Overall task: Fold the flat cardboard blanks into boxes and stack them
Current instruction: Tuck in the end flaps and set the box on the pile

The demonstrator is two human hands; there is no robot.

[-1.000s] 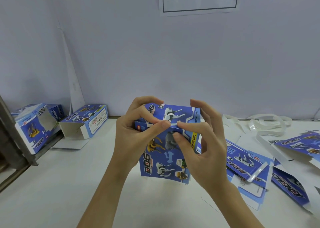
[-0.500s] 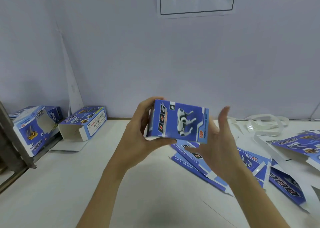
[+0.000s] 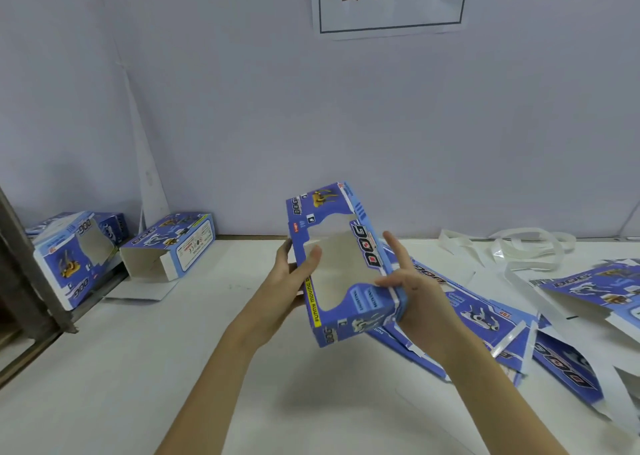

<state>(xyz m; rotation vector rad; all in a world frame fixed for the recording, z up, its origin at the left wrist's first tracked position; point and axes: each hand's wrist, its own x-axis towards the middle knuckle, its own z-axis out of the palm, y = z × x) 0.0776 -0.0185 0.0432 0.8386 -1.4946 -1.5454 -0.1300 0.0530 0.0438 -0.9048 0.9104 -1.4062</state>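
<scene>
Folded blue DOG box (image 3: 341, 274) held above the white surface (image 3: 194, 343), window face toward camera, tilted. Left hand (image 3: 294, 281) grasps its left edge, thumb across the window. Right hand (image 3: 410, 292) grasps its lower right corner. 2 folded boxes (image 3: 121, 246) lie far left. Flat blanks (image 3: 519, 323) spread right, beside white strips (image 3: 519, 250).

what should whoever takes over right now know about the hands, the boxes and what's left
Left hand and right hand both grip the held box, window side up, above the table.
Done: two folded boxes lie far left by the wall, side by side, not stacked.
Left: place the held box, fold the flat blanks piled at right, then stack.
</scene>
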